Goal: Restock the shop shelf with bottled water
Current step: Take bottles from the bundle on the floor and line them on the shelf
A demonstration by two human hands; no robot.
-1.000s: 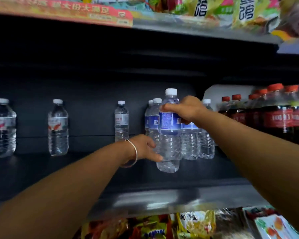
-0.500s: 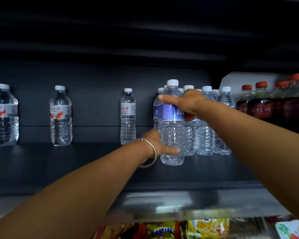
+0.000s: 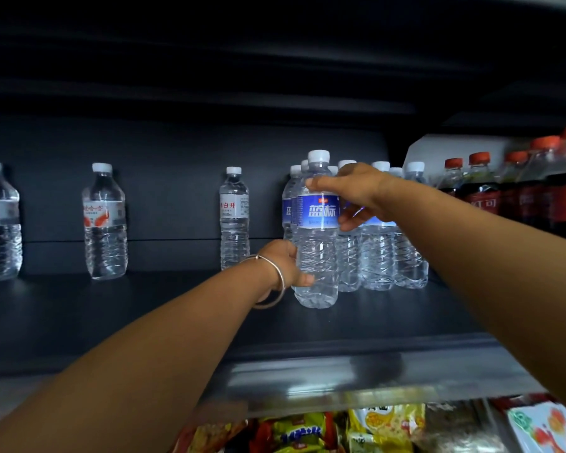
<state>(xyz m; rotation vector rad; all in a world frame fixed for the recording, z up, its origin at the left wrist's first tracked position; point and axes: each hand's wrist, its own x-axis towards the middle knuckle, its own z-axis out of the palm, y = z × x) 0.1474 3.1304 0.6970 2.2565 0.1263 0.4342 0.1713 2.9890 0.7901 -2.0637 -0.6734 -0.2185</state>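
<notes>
A clear water bottle with a blue label [image 3: 319,256] and white cap stands upright on the dark shelf [image 3: 144,315], at the front of a cluster of like blue-label bottles [image 3: 378,250]. My right hand [image 3: 356,194] holds its shoulder, index finger across the neck and thumb beside the label. My left hand [image 3: 286,263], a silver bangle on the wrist, grips the bottle's lower body from the left. The bottle's base looks to be touching the shelf.
A single white-label bottle [image 3: 234,220] stands behind to the left; two red-label water bottles [image 3: 105,223] stand further left. Red-capped cola bottles [image 3: 517,194] fill the right end. Snack packets [image 3: 340,429] lie on the shelf below the metal front rail [image 3: 356,377].
Both hands have carried the blue-label bottle down and back until it stands in front of the cluster. The view has shifted lower and closer to the shelf.
</notes>
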